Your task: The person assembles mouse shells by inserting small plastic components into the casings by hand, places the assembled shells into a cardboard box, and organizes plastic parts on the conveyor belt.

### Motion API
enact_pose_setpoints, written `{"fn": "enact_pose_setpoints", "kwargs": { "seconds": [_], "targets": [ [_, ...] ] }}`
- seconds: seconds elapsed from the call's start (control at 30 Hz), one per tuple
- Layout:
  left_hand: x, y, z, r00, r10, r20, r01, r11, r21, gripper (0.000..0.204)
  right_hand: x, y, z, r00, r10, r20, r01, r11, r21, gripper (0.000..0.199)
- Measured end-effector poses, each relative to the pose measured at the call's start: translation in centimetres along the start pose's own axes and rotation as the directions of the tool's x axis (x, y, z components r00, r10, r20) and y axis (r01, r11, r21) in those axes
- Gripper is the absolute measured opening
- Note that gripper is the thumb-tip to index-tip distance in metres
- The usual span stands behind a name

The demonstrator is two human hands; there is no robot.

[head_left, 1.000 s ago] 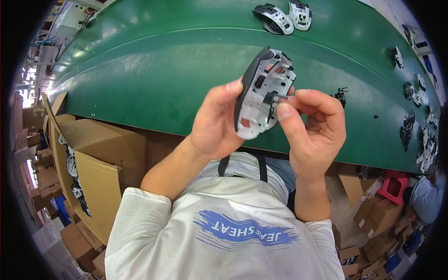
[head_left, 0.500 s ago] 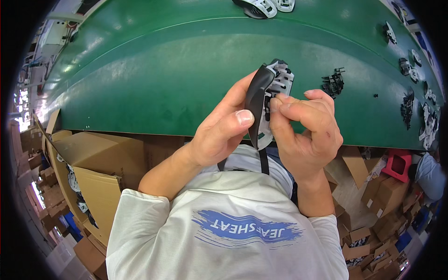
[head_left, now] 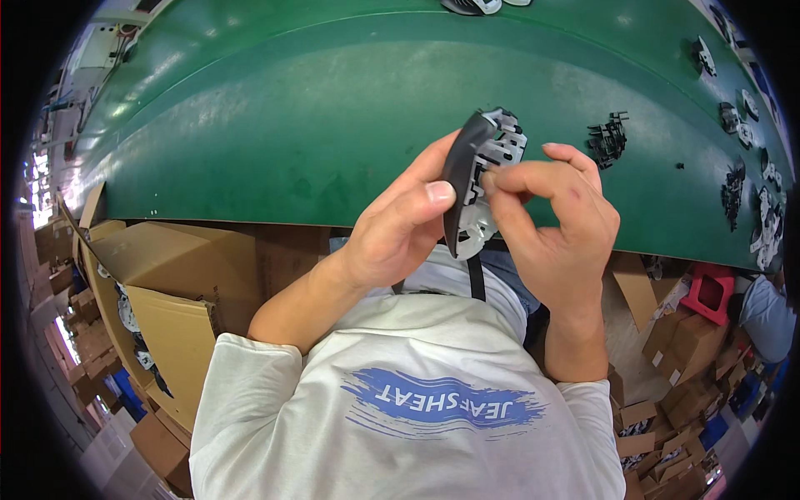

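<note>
My left hand grips a curved plastic housing, glossy black on its outer side and light grey with ribs and slots on the inside. It is held on edge above the table's near edge, with my thumb against the black side. My right hand is at the housing's open inner side, thumb and forefinger pinched together by the ribs. Whatever those fingertips hold, if anything, is hidden. To the right on the table lies a clump of small black plastic parts, apart from both hands.
Along the right of the green table lie several black and grey parts, and a tiny black piece. Black-and-white shells sit at the far edge. Cardboard boxes stand at left and lower right, near a red stool.
My right fingertips stay at the housing's inner side while the hand and wrist shift slightly right. The housing has turned a little, showing more of its grey lower end. The view has shifted slightly.
</note>
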State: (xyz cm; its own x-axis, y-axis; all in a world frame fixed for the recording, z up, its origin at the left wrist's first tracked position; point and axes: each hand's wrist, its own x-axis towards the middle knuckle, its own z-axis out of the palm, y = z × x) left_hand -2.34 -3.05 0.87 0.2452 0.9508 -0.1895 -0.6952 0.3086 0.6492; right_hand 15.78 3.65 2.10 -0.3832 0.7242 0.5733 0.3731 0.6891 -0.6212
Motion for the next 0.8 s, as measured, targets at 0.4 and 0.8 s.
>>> {"fn": "enact_pose_setpoints", "kwargs": {
  "seconds": [0.4,0.8],
  "targets": [
    [0.1,-0.6,0.5,0.993,-0.07,0.092,0.087,0.976,-0.201,0.072,-0.9,0.7,-1.0,0.984,0.157,-0.087,-0.147,0.983,0.11,0.039],
    [1.1,-1.3,1.1,0.981,0.078,-0.179,0.007,0.901,0.434,0.052,-2.7,0.8,0.8,0.86,0.51,0.003,-0.429,0.72,0.546,0.046]
  ]
}}
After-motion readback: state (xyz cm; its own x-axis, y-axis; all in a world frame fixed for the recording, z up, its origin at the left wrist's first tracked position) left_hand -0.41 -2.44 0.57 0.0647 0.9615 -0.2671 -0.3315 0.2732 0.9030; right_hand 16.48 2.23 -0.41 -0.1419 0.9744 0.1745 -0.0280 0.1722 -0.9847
